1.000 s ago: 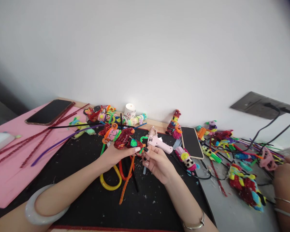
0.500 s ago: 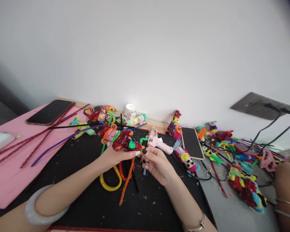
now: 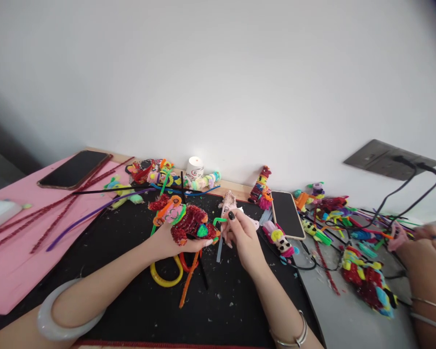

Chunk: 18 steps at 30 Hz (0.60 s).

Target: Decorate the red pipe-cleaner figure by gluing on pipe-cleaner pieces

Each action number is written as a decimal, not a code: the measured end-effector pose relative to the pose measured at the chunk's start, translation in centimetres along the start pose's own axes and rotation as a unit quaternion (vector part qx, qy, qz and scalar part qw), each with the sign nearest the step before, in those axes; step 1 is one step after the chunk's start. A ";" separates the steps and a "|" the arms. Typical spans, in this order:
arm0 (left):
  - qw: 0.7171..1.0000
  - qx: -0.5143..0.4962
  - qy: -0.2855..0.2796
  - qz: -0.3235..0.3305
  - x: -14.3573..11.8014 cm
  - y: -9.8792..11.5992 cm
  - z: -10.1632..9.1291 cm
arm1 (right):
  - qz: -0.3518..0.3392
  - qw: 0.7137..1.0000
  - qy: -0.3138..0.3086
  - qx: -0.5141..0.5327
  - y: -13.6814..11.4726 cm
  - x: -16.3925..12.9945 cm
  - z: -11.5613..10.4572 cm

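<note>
Gripping a red figure [image 3: 189,224] from below, the left hand [image 3: 172,241] has its fingers curled shut around the body, thumb tip showing at the right end. It is held just above the black mat [image 3: 131,291], in the middle of the view. The figure is made of fuzzy, glittery red pipe cleaners wound into a ribbed lump, with a bright green patch edged in orange near its right end and an orange, pink and green curl standing up at its left. A green stem runs down and left from it behind the hand.

The right hand [image 3: 241,237] meets the figure's right end; its thumb and forefinger are pinched together on a short green piece [image 3: 220,221] there, dark nails showing. Behind this hand lies a pink glue gun [image 3: 229,202], partly hidden.

Under the hands on the mat lie a yellow loop [image 3: 163,274], a red loop and an orange strand [image 3: 189,283]. A phone [image 3: 287,213] lies to the right, another phone [image 3: 72,168] on the pink sheet [image 3: 10,261] to the left. Finished figures line the wall. At the far right another person's hand [image 3: 425,252] works among more coloured pieces.
</note>
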<state>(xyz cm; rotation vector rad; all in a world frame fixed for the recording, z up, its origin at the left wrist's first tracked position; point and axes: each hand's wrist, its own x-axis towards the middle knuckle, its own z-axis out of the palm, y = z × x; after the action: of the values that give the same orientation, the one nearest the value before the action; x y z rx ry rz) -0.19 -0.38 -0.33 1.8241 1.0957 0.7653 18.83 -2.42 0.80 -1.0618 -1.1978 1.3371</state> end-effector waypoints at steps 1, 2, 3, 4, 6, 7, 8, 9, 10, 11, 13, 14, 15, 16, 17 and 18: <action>0.999 0.020 -0.024 0.014 0.0 0.1 -0.1 | -0.008 0.999 -0.007 -0.035 0.0 0.0 0.0; 0.998 0.034 -0.036 0.028 0.1 0.3 -0.1 | -0.020 0.997 -0.013 -0.069 0.0 -0.1 0.0; 0.998 0.043 -0.040 0.034 0.1 0.4 -0.1 | -0.037 0.994 -0.016 -0.104 0.0 -0.2 0.0; 0.998 0.047 -0.037 0.032 0.1 0.5 -0.1 | -0.058 0.988 -0.016 -0.140 -0.1 -0.3 0.0; 0.999 0.026 -0.021 0.008 0.0 0.5 -0.1 | -0.105 0.971 -0.006 -0.213 -0.4 -0.5 0.1; 1.000 0.002 -0.014 -0.008 0.0 0.5 0.0 | -0.128 0.961 -0.003 -0.246 -0.6 -0.7 0.1; 0.999 -0.027 -0.006 -0.024 -0.1 0.4 0.0 | -0.149 0.950 -0.003 -0.275 -0.7 -0.8 0.2; 0.998 -0.059 0.000 -0.039 -0.1 0.3 0.0 | -0.169 0.939 -0.007 -0.300 -0.9 -0.8 0.2; 0.995 -0.089 0.003 -0.052 -0.1 0.2 0.1 | -0.188 0.928 -0.012 -0.320 -1.0 -0.9 0.2; 0.991 -0.115 0.005 -0.062 -0.1 0.0 0.1 | -0.206 0.918 -0.018 -0.338 -1.0 -1.0 0.2; 0.987 -0.145 0.011 -0.073 0.0 -0.3 0.2 | -0.233 0.900 -0.028 -0.368 -1.1 -1.0 0.2; 0.986 -0.149 0.017 -0.072 0.1 -0.5 0.2 | -0.242 0.892 -0.033 -0.381 -1.1 -1.1 0.1; 0.987 -0.147 0.024 -0.067 0.2 -0.6 0.3 | -0.249 0.885 -0.038 -0.391 -1.1 -1.1 0.1; 0.987 -0.143 0.031 -0.062 0.3 -0.7 0.3 | -0.254 0.879 -0.044 -0.401 -1.1 -1.1 0.0; 0.988 -0.138 0.038 -0.057 0.3 -0.7 0.3 | -0.259 0.874 -0.049 -0.409 -1.1 -1.1 0.0; 0.988 -0.134 0.050 -0.052 0.4 -0.8 0.4 | -0.262 0.868 -0.055 -0.417 -1.1 -1.0 -0.1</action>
<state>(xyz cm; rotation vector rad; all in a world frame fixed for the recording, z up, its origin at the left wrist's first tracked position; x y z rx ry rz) 0.00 0.04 -1.14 1.5057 1.0857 0.9034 19.15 -3.45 1.88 -1.1069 -2.0631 0.4254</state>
